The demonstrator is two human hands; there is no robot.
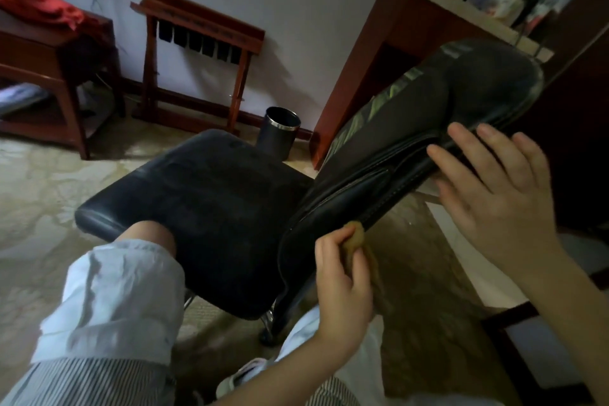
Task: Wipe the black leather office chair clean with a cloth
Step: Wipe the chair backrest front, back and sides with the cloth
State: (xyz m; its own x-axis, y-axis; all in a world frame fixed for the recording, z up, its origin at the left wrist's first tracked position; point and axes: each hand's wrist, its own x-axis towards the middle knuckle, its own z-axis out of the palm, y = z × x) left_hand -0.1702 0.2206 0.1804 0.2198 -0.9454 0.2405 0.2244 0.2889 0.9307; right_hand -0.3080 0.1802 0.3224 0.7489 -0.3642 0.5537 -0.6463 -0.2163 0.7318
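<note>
The black leather office chair (211,194) fills the middle of the view, its backrest (461,102) leaning away to the upper right. My left hand (342,280) grips a small yellowish-brown cloth (357,236) and presses it against the lower edge of the backrest, near where it meets the seat. My right hand (494,194) lies with straight, spread fingers on the rear edge of the backrest, higher up. My knee in rolled light trousers (125,293) rests against the front of the seat.
A dark metal bin (280,132) stands on the floor behind the seat. A red-brown wooden rack (197,53) leans on the wall, a low wooden table (56,76) sits at left, and a wooden desk (372,53) with bottles is at right.
</note>
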